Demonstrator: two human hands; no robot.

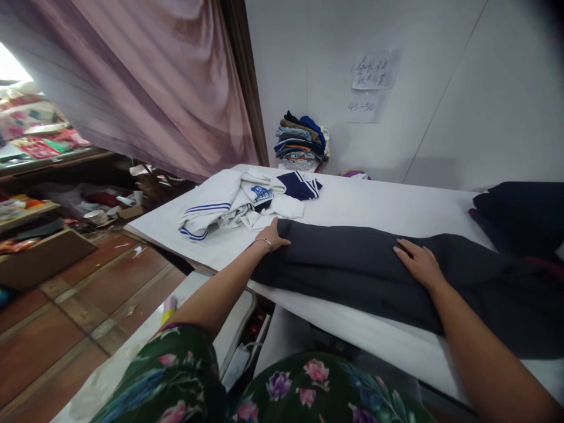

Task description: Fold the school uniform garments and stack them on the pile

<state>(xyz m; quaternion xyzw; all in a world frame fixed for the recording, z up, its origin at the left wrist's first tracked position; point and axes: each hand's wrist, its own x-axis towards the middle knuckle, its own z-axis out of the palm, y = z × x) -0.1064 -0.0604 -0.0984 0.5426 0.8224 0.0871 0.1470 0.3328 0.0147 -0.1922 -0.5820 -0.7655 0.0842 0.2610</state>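
**Left hand (pixel 273 237) and right hand (pixel 419 264) both on the dark cloth (pixel 343 252)**

Cloth lies lengthwise along the white table (pixel 388 205), from the left hand out past the right. Left's at the end, thumb spread off the fingers, can't tell if it's pinching. Right's just laid flat near the far edge, fingers loosely apart.

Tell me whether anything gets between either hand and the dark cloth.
Nothing visible does. The left hand touches the dark cloth at its left end; the right hand rests directly on it. The white clothing lies beyond the left hand.
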